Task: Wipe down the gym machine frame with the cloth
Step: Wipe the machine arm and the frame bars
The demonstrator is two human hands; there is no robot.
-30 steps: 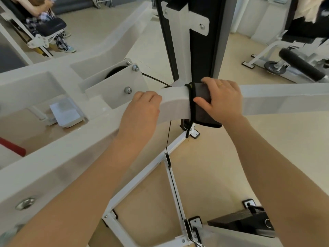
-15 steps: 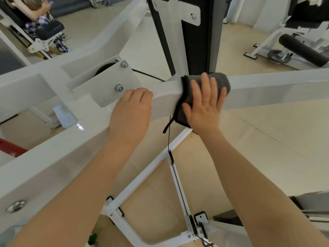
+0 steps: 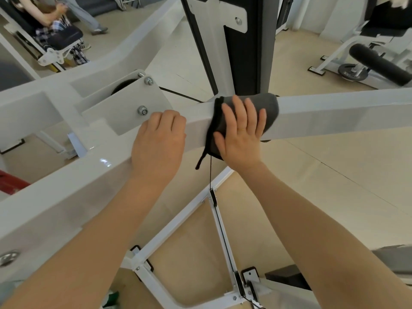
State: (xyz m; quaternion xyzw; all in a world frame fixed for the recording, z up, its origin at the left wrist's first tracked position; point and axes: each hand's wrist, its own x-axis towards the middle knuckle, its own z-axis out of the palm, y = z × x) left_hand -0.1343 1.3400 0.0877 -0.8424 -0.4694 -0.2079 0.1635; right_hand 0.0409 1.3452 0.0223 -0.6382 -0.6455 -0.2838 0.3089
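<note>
A white gym machine frame beam (image 3: 334,112) runs across the view from lower left to right. A dark grey cloth (image 3: 270,108) is draped over the beam at its middle. My right hand (image 3: 240,130) presses flat on the cloth with straight, spread fingers, against the beam's near face. My left hand (image 3: 159,141) rests on the beam just to the left of the cloth, fingers curled over the top edge. A thin strap of the cloth hangs down below the beam.
A black upright column (image 3: 240,52) rises behind the beam. A pulley bracket (image 3: 124,105) with bolts sits left of my left hand. A thin black cable (image 3: 210,172) drops to the white floor frame (image 3: 178,237). A seated person (image 3: 55,25) is far left; another machine (image 3: 367,63) far right.
My right hand went from gripping the cloth around the beam to lying flat on it with fingers spread. The cloth now spreads further right over the beam top. My left hand stayed put.
</note>
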